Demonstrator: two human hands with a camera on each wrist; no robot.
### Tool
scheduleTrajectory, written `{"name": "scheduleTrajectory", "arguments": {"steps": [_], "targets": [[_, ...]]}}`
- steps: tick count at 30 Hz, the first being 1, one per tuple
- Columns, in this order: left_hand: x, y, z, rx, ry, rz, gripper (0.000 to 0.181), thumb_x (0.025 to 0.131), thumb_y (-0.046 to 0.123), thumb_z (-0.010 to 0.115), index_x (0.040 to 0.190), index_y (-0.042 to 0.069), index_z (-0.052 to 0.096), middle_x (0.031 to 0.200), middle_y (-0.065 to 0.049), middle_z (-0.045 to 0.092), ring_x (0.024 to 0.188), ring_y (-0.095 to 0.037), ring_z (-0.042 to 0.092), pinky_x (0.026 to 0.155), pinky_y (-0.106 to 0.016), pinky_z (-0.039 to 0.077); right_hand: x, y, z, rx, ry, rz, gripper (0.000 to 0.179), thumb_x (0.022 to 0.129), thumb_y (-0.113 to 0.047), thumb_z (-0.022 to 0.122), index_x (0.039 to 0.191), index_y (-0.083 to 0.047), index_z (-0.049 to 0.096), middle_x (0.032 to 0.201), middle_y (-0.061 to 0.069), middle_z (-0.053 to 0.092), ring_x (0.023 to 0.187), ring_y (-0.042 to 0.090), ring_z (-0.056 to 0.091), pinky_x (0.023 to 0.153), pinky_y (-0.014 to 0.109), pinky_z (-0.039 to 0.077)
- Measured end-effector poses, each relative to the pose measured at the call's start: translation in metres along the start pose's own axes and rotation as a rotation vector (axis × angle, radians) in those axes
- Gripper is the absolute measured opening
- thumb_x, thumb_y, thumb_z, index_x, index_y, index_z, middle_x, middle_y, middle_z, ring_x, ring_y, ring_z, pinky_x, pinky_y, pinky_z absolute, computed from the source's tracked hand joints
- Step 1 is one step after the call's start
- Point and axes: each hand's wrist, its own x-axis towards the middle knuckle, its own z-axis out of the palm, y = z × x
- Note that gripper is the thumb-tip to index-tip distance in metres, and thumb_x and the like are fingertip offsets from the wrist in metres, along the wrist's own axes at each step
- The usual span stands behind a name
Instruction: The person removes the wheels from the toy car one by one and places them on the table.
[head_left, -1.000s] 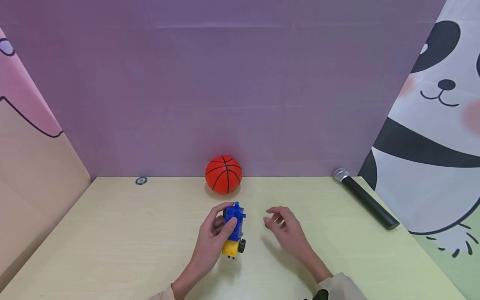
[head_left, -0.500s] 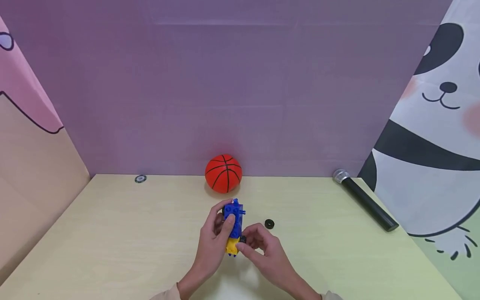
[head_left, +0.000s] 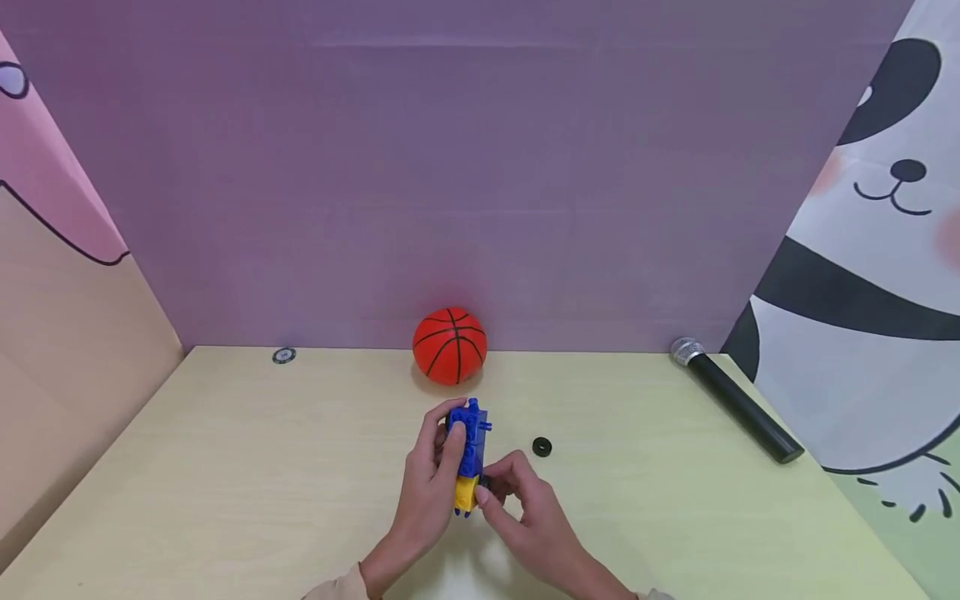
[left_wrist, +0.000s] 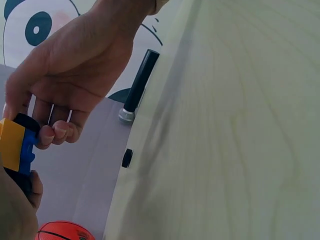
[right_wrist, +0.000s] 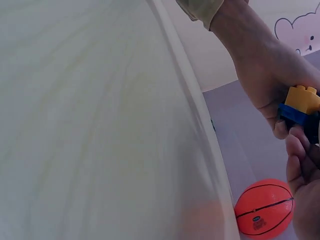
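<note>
My left hand (head_left: pixel 429 487) grips a toy car of blue and yellow building blocks (head_left: pixel 471 450), its thumb laid along the blue top. The car is held lengthwise, yellow end toward me, with bare blue axle pegs at its far end. My right hand (head_left: pixel 531 521) pinches a small black wheel (head_left: pixel 486 481) at the right side of the yellow end, and the fingers partly cover it. In the left wrist view the yellow block (left_wrist: pixel 11 145) and the dark wheel (left_wrist: pixel 26 121) show by the fingertips. A loose black wheel (head_left: pixel 542 447) lies on the table right of the car.
An orange-red toy basketball (head_left: pixel 450 346) sits at the table's back edge, just beyond the car. A black microphone (head_left: pixel 738 400) with a silver head lies at the right edge. A small round chip (head_left: pixel 284 356) is at the back left of the wooden table (head_left: pixel 225 467).
My right hand has left the loose wheel on the table and moved left to the car, where it now pinches the wheel at the yellow end. The left hand keeps its grip.
</note>
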Motion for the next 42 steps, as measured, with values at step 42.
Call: {"name": "scheduleTrajectory", "arguments": {"steps": [42], "targets": [[-0.005,0.006,0.004,0.045,0.079,0.184,0.033,0.111,0.013,0.048,0.143,0.018,0.055,0.117,-0.010,0.068,0.093,-0.024,0.063,0.075,-0.032,0.058,-0.003,-0.008,0.000,0.043,-0.040,-0.044,0.015,0.104,0.004,0.053,0.118,-0.003,0.054,0.102,0.006,0.068,0.080,0.019,0.066,0.076,0.033,0.059]]}}
